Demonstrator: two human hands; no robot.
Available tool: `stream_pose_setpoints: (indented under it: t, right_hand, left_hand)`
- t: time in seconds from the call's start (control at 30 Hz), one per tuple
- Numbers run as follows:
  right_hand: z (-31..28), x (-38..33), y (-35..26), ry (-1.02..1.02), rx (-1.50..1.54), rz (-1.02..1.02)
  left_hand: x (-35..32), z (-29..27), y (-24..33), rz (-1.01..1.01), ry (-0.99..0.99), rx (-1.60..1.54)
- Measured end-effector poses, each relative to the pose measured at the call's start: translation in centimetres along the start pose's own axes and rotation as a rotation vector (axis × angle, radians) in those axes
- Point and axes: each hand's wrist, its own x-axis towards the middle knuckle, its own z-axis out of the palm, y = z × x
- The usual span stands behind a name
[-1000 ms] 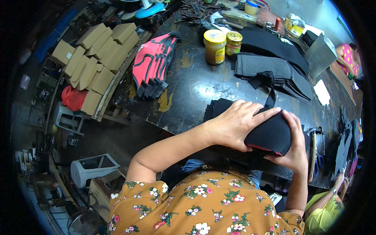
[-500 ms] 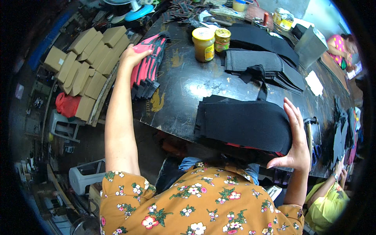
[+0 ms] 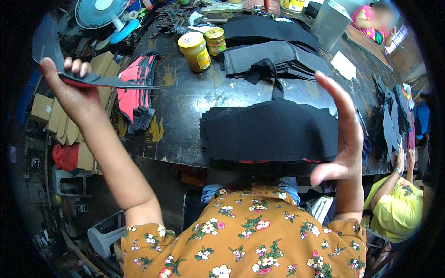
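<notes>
At the near edge of the dark worktable [image 3: 185,116], a squared stack of black cut pieces [image 3: 271,132] lay flat, slightly overhanging the table edge above the person's lap, with a thin line of red showing beneath its lower margin. The right hand [image 3: 340,139] stood open, fingers spread, palm set against the stack's right end, apparently to keep the layers aligned; it gripped nothing. The left hand [image 3: 69,92] was raised well apart, out over the table's left side, and was closed on a thin flat piece [image 3: 109,82], dark on its upper face and red along its underside, held level by pinching one end; the piece tapered to a point and looked stiff enough to stay straight unsupported. Just below it, a fanned pile of red-and-black pieces [image 3: 136,95] rested at the table's left edge, within easy reach of that hand. Further back stood two yellow-lidded jars [image 3: 201,46], upright and just beside each other, and a pile of folded grey-black material [image 3: 273,58] with a knotted black strip lying on it. The materials appeared matte, felt-like or foam-backed, and cut to uniform outlines. Tan cardboard boxes [image 3: 60,120] were stacked beyond the table's left side, and a small fan [image 3: 102,14] sat at the far corner. Another person in yellow [image 3: 394,208] sat to the right.
</notes>
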Motion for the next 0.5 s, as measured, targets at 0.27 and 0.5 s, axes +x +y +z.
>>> stream_pose_setpoints:
  t: [0.27,0.5]
  right_hand:
    - [0.8,5.5,-4.0,0.104,-0.22,-0.15]
    - [-8.8,0.2,1.5,-0.074,0.415,0.277]
  left_hand:
    - [-12.7,15.1,-3.5,-0.158,-0.393,-0.421]
    - [-11.6,12.8,-3.1,-0.34,-0.423,-0.295]
